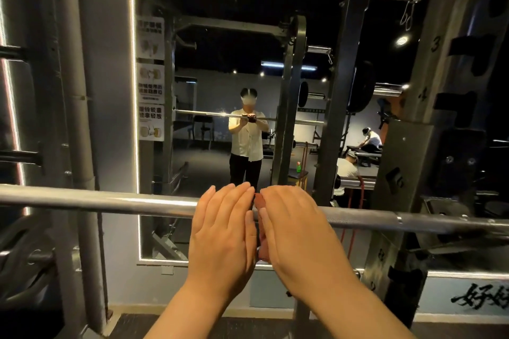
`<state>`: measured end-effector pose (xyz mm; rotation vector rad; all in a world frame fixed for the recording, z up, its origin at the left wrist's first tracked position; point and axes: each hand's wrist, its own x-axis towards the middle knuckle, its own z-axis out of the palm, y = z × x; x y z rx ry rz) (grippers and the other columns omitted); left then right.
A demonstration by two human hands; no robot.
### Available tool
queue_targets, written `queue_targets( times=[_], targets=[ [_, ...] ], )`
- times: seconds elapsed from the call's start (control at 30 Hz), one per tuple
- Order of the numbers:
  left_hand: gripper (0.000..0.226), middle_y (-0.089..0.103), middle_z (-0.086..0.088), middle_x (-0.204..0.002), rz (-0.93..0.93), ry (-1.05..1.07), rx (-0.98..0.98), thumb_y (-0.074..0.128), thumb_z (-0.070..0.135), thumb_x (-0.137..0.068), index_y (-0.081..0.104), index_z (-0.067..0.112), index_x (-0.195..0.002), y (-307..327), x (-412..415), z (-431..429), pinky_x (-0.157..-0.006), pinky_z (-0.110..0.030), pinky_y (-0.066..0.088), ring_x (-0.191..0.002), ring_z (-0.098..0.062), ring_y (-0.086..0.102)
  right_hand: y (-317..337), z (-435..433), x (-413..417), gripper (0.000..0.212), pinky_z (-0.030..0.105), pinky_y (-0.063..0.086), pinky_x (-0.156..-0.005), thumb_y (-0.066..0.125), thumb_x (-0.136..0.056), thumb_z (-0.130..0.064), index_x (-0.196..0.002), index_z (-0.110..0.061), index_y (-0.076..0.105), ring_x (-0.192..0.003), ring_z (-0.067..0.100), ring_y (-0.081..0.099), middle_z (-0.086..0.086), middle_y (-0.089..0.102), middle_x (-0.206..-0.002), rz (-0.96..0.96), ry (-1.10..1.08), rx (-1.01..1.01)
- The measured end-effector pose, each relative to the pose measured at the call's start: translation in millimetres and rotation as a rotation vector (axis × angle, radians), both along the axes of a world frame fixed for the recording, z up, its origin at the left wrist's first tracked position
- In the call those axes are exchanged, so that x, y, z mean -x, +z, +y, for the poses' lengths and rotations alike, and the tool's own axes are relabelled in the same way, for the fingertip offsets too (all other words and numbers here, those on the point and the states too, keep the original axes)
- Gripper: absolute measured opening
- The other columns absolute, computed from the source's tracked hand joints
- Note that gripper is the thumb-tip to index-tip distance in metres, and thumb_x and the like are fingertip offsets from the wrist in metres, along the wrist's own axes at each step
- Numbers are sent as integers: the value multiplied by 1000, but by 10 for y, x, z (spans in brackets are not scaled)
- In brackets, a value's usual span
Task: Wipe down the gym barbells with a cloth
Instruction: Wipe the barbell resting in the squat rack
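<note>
My left hand (pixel 223 231) & right hand (pixel 297 231) flat, fingers straight, pressing cloth (pixel 260 201) on barbell (pixel 110 202); no pinch, cloth could slip off if I slide fast

You face a wall mirror (pixel 220 36) bordered by a lit strip (pixel 134 63). Three printed signs (pixel 150 82) are stacked along the mirror's left edge. To your left, grey vertical pipes (pixel 74 91) run up the wall, with weight plates (pixel 24 256) low beside them. To your right stands a rack upright (pixel 429 63) marked with the numbers 2 to 5. In the mirror you see a green spray bottle (pixel 298 167) on a small stand and two other persons (pixel 371 140) further back. A red band (pixel 350 201) hangs right of the bottle. Black brush lettering (pixel 482 298) shows on the wall below the mirror's bottom edge, at its right end.
</note>
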<state>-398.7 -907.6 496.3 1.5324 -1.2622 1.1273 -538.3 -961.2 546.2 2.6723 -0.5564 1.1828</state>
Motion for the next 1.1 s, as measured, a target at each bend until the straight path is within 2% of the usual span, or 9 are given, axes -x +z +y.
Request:
queue_targets(
  times=[0.13, 0.27, 0.33, 0.47, 0.57, 0.73, 0.87, 0.97, 1.1],
  targets=[
    [45, 63, -3, -138, 4, 4, -28, 32, 28, -108, 65, 10, -133, 0, 12, 15, -124, -42, 23, -133, -20, 53, 64, -21, -76, 39, 36, 49, -95, 25, -102, -41, -117, -27, 58, -100, 14, 53, -8, 59, -109, 83, -32, 0],
    [43, 61, -1, -141, 5, -18, -34, 37, 25, -105, 62, 12, -136, -12, 3, 26, -123, -44, 25, -134, -19, 52, -304, 65, -44, 47, 45, 26, -120, 32, -106, -32, -149, -16, 42, -144, 26, 40, 2, 47, -149, -35, -112, 24],
    [43, 61, -1, -140, 8, -22, -27, 37, 25, -104, 63, 12, -136, -9, 1, 17, -123, -43, 24, -133, -20, 53, -390, 83, -48, 52, 48, 20, -120, 32, -106, -33, -152, -10, 39, -148, 31, 36, 10, 45, -154, -75, -158, 97],
    [42, 64, -2, -136, 37, -21, -14, 37, 27, -104, 64, 12, -132, -7, 16, -1, -122, -44, 26, -131, -21, 54, -124, 33, -67, 36, 43, 25, -120, 31, -106, -35, -128, -20, 55, -118, 22, 57, -1, 61, -121, -35, -148, 81],
    [44, 66, -4, -133, 44, -5, -28, 35, 28, -105, 66, 10, -130, 6, 36, 24, -119, -48, 29, -128, -23, 56, 54, -84, 27, 27, 47, 33, -120, 32, -104, -35, -108, -28, 58, -98, 15, 59, -9, 62, -101, 29, -196, 61],
    [43, 67, -4, -129, 64, -4, -30, 35, 28, -104, 66, 11, -129, 36, 91, 41, -115, -52, 34, -124, -23, 58, 65, -263, 205, 26, 45, 24, -123, 35, -102, -40, -112, -30, 57, -107, 15, 60, -11, 62, -106, 48, -317, -79],
    [41, 67, -3, -129, 86, 2, -31, 37, 26, -104, 66, 12, -129, 31, 113, 45, -116, -53, 34, -125, -22, 57, -6, 1, 74, 34, 51, 31, -120, 30, -104, -41, -118, -26, 58, -118, 20, 54, -6, 61, -115, 36, -238, -22],
    [42, 67, -4, -128, 76, 17, -46, 36, 27, -104, 66, 11, -129, 32, 102, 57, -116, -53, 34, -124, -24, 57, -25, -101, 130, 35, 41, 29, -120, 26, -105, -46, -125, -29, 49, -113, 16, 49, -10, 54, -118, 60, -182, 3],
    [42, 67, -3, -125, 79, 28, -48, 35, 28, -104, 67, 12, -127, 52, 102, 70, -114, -55, 36, -121, -24, 59, -103, -328, 370, 22, 39, 42, -109, 37, -103, -43, -118, -33, 49, -106, 8, 41, -15, 50, -112, -45, -188, -44]
  ],
)
